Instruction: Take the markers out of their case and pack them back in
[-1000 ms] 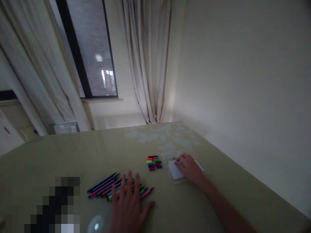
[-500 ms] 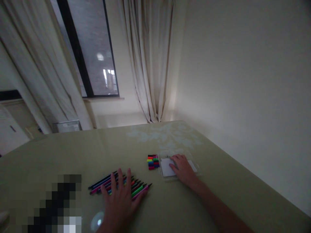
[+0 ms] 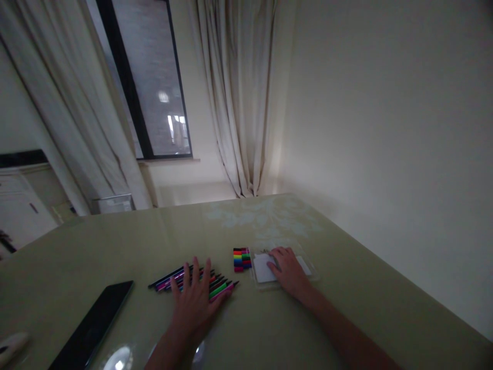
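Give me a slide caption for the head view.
Left hand flat on uncapped coloured felt-tip pens, right hand on clear plastic case, coloured caps between.

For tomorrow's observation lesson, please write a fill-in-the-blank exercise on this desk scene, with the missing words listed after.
1. The left hand lies flat on a row of ____.
2. The right hand rests on a clear ____ holding a white card.
3. The pile of pen caps sits ____ the two hands.
4. A dark tablet lies on the person's ____ side.

Missing words: pens; case; between; left
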